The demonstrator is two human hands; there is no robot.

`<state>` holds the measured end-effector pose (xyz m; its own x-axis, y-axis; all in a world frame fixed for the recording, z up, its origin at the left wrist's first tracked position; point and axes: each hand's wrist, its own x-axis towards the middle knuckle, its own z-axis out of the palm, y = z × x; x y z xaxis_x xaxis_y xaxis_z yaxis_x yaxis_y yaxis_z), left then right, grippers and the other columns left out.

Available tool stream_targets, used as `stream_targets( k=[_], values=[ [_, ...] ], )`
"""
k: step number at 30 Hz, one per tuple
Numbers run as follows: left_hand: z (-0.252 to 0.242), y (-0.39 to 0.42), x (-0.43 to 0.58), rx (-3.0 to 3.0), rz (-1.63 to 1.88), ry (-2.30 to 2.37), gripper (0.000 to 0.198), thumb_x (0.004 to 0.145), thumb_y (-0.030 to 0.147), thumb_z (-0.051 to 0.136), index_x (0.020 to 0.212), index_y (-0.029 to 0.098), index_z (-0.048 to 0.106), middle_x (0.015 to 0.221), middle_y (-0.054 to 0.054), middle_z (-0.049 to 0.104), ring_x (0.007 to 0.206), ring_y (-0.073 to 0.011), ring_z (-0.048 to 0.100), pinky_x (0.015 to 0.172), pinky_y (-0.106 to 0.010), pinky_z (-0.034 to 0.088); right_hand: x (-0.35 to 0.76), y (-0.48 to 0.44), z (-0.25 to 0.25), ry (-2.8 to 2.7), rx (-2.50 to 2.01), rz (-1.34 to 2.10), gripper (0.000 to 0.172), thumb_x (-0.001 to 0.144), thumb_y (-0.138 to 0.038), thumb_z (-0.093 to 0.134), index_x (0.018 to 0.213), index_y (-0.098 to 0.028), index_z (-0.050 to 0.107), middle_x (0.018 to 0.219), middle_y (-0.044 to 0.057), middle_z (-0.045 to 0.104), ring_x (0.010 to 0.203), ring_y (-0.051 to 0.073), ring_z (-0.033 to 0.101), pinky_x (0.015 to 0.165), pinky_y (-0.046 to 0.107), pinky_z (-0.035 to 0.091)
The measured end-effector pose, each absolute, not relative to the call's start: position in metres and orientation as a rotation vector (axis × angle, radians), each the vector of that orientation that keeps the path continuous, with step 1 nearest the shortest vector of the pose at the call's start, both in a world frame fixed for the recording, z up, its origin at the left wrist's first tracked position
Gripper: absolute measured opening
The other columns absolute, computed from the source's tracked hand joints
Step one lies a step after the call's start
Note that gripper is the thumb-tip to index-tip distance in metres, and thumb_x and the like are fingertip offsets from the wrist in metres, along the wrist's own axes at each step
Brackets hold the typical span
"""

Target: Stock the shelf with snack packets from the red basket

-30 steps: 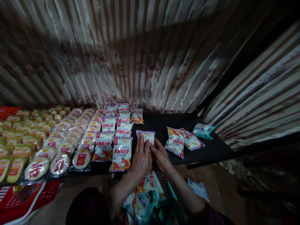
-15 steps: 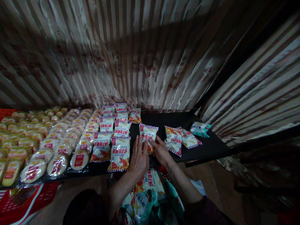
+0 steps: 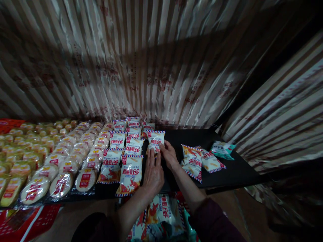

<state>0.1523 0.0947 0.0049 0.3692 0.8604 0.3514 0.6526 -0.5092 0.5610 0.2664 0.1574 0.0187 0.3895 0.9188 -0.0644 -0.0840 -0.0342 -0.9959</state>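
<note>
A squid-and-shrimp snack bag (image 3: 155, 137) is showing its printed front on the back half of the black table (image 3: 175, 137), around the middle of its length. The left hand (image 3: 153, 173) is reaching across the table's front edge, fingers straight and together, their tips resting against the bag's lower end. The right hand (image 3: 170, 156) is bending around the bag's right side above the table; whether it is pinching the bag, I cannot tell. Left of the table's middle, matching snack bags (image 3: 131, 173) are lying in columns. Further toward its left end, round snow-cake crackers (image 3: 85, 178) are sitting in clear wrappers, with yellow wrapped cakes (image 3: 11, 190) lying beyond. Right of the table's middle, two snack bags (image 3: 191, 161) are overlapping, and a green-and-white snack bag (image 3: 223, 149) is lying nearer its right end. Behind the table a striped curtain (image 3: 161, 67) is hanging; below its front edge, heaped snack bags (image 3: 164, 211) are showing.
</note>
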Motion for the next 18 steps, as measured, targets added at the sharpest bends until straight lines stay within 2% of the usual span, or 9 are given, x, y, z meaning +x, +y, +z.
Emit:
stream_targets(
  k=[3, 8, 14, 18],
  values=[
    [0.003, 0.099, 0.153, 2.249, 0.915, 1.342, 0.062, 0.082, 0.006, 0.041, 0.143, 0.008, 0.028, 0.156, -0.018, 0.007, 0.143, -0.0298, 0.000, 0.113, -0.054, 0.027, 0.264, 0.168, 0.015, -0.850, -1.372, 0.925, 0.055, 0.068, -0.053, 0.066, 0.110, -0.019, 0.058, 0.093, 0.006, 0.072, 0.074, 0.021, 0.068, 0.065, 0.032, 0.055],
    [-0.003, 0.107, 0.151, 2.171, 0.933, 1.390, 0.061, 0.081, 0.006, 0.041, 0.142, 0.010, 0.031, 0.156, -0.017, 0.013, 0.143, -0.0286, 0.002, 0.114, -0.053, 0.027, 0.266, 0.183, 0.003, -0.966, -1.432, 0.830, 0.056, 0.074, -0.053, 0.059, 0.121, -0.021, 0.055, 0.097, 0.005, 0.072, 0.081, 0.021, 0.068, 0.070, 0.034, 0.055],
    [-0.009, 0.111, 0.151, 2.128, 0.873, 1.419, 0.059, 0.081, 0.007, 0.042, 0.140, 0.009, 0.034, 0.154, -0.019, 0.019, 0.143, -0.0298, 0.009, 0.114, -0.051, 0.029, 0.271, 0.192, -0.006, -1.188, -1.600, 0.668, 0.047, 0.080, -0.051, 0.050, 0.118, -0.023, 0.058, 0.101, 0.004, 0.071, 0.085, 0.022, 0.066, 0.081, 0.038, 0.052],
    [-0.002, 0.108, 0.151, 2.144, 0.851, 1.412, 0.063, 0.078, 0.006, 0.044, 0.140, 0.005, 0.032, 0.154, -0.022, 0.018, 0.143, -0.0310, 0.007, 0.114, -0.050, 0.029, 0.271, 0.192, -0.006, -1.249, -1.720, 0.537, 0.046, 0.080, -0.048, 0.052, 0.118, -0.024, 0.060, 0.104, 0.006, 0.070, 0.095, 0.025, 0.064, 0.089, 0.041, 0.048]
  ],
)
